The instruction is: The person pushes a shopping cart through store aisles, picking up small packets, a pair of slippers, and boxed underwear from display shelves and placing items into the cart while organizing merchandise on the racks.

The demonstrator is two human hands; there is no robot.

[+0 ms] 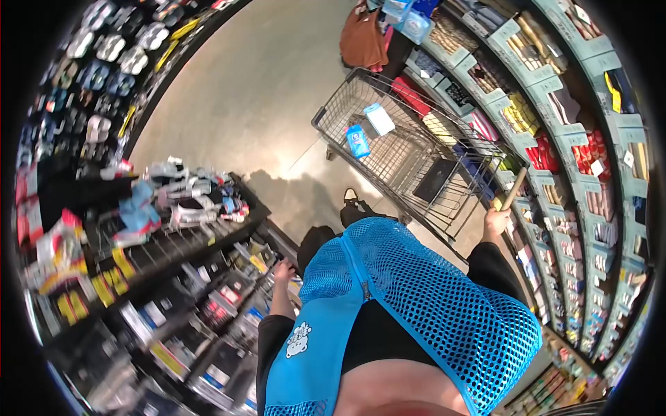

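My right hand (496, 220) is closed around the handle (514, 189) of a wire shopping cart (416, 149) standing ahead and to the right. Inside the cart lie a blue packet (358, 141) and a white and light-blue package (379, 119). A dark flat panel (435, 179) sits at the cart's near end. Hanging low at my left side, my left hand (283, 270) has its fingers loosely bent and slightly apart, with nothing visible in them. It is close to packaged goods (253, 260) on the left rack; whether it touches them I cannot tell.
Shelves of folded textiles in grey bins (534, 83) curve along the right. A display table (198, 243) with socks-like goods (194, 197) stands left. Footwear (111, 48) fills the far-left wall. A brown bag (363, 38) hangs beyond the cart; concrete floor (236, 90) runs ahead.
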